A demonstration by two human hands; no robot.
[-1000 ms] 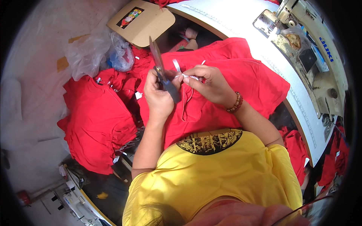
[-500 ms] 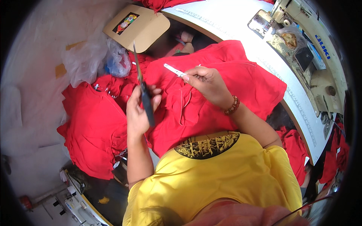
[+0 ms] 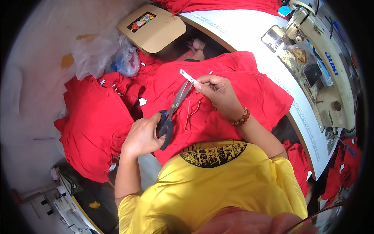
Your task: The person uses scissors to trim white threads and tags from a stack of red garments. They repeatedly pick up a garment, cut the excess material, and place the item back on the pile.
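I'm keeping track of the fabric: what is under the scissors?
Red cloth shows beneath the scissors. Whatever lies under it is covered; the left hand hides part of the handles.

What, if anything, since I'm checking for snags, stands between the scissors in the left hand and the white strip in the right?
Nothing visible: the scissors in the left hand point up to the white strip in the right hand. Red fabric lies beneath them. Whether scissors and strip touch, I cannot tell.

Red garment (image 3: 249, 93); white strip (image 3: 187, 75); black-blue scissor handles (image 3: 169, 128); yellow shirt (image 3: 233, 183).
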